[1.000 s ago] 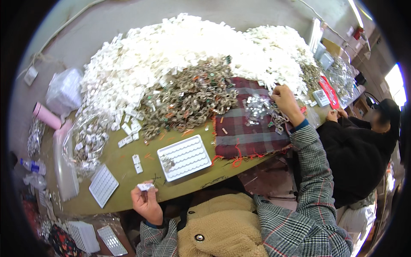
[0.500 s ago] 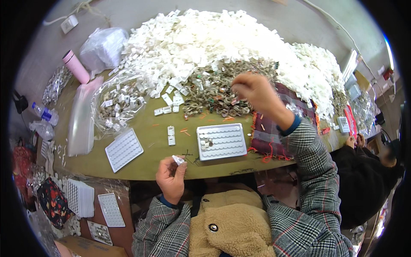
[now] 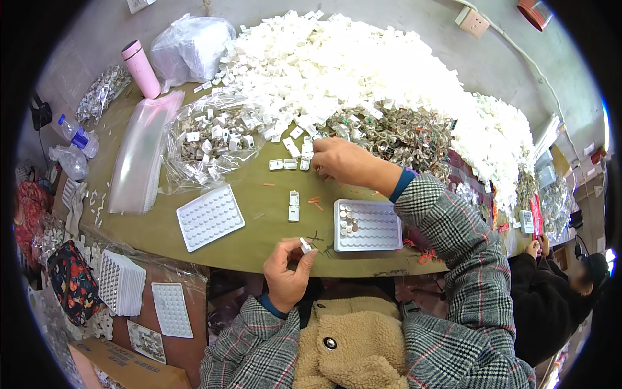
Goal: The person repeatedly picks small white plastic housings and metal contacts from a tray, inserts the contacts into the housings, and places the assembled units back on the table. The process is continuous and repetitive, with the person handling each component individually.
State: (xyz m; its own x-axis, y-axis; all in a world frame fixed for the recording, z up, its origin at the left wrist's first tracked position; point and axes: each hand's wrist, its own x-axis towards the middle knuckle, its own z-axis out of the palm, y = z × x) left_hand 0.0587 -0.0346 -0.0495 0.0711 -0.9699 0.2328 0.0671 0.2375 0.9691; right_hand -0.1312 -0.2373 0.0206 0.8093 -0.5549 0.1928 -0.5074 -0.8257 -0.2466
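Note:
My left hand (image 3: 288,272), near the table's front edge, pinches a small white plastic case (image 3: 306,246) between thumb and fingertips. My right hand (image 3: 346,162) reaches over the table with its fingers curled down beside a cluster of small white cases (image 3: 291,148). Whatever those fingertips hold, if anything, is hidden. Behind that hand lies a heap of small brownish metal-looking parts (image 3: 414,133). Between my hands stand two white cases (image 3: 293,206) end to end. A white blister tray (image 3: 368,240) holds a few small round discs in its left part.
A huge mound of white cases (image 3: 350,65) fills the back. At left are another white tray (image 3: 210,217), a clear bag of cases (image 3: 210,139), plastic sleeves (image 3: 139,155) and a pink flask (image 3: 140,70). Stacked trays (image 3: 121,282) stand lower left. Another person (image 3: 551,305) sits at right.
My right hand has come left from above the brownish heap to the cluster of white cases. My left hand still holds its case. The whole view has shifted, moving the table's things rightward.

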